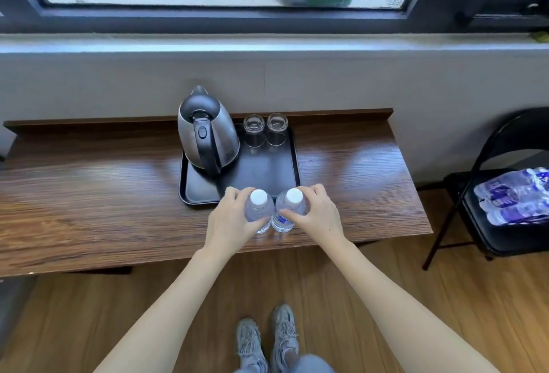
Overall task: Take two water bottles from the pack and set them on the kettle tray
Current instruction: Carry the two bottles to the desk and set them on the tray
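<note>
Two clear water bottles with white caps stand upright side by side, just in front of the near edge of the black kettle tray [285, 161]. My left hand [230, 218] is wrapped around the left bottle [258, 209]. My right hand [318, 215] grips the right bottle [289, 209]. Whether the bottles rest on the wooden table [89, 194] or hang just above it, I cannot tell. The pack of water bottles [514, 197] lies on a black folding chair at the right.
On the tray stand a steel kettle [208, 132] at the back left and two upturned glasses [266, 130] at the back right. The folding chair [505, 233] stands right of the table. A wall and window sill rise behind the table. My shoes [267, 343] are on the wooden floor.
</note>
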Tool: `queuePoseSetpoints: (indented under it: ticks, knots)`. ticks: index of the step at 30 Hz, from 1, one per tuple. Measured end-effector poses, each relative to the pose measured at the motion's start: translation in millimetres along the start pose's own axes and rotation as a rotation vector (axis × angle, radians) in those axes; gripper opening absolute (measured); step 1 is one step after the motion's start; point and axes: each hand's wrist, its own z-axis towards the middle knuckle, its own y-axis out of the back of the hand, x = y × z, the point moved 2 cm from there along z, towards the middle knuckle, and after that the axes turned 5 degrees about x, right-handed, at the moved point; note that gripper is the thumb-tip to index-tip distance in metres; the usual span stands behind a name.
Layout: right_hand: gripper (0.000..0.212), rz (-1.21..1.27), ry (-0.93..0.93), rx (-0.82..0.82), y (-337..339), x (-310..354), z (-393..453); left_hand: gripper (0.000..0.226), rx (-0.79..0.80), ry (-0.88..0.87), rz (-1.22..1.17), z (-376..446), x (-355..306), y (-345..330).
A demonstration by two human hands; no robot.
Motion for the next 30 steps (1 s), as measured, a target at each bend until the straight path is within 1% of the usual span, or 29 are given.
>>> queuePoseSetpoints:
  ticks: [2,3,6,10,15,20,24,27,30]
  knots:
    - [0.069,0.056,-0.037,0.067,-8,-3,-3,0.063,0.053,0.023,-0.125,-1,6,-8]
    - [0.072,0.1,-0.057,0.092,-11,-3,-5,0.063,0.081,0.037,-0.208,-1,6,-11]
    - [0.062,0.248,-0.14,0.095,-20,-1,-6,0.055,0.141,0.079,-0.377,2,5,-15]
    - [0.06,0.297,-0.245,0.077,-27,5,-3,0.051,0.158,0.102,-0.441,5,5,-16]
    - [0.057,0.253,-0.273,0.06,-23,13,-1,0.05,0.164,0.1,-0.425,8,4,-9]
    - [0.055,0.268,-0.219,-0.007,-9,25,3,0.054,0.118,0.047,-0.362,17,0,13]
    - [0.052,0.255,-0.162,-0.038,11,38,24,0.056,0.073,-0.005,-0.356,38,-11,33]
    - [0.052,0.263,-0.135,-0.041,22,42,48,0.055,0.044,0.001,-0.373,58,-17,42]
    - [0.055,0.27,-0.116,-0.02,26,42,75,0.056,0.018,0.05,-0.375,80,-19,42]
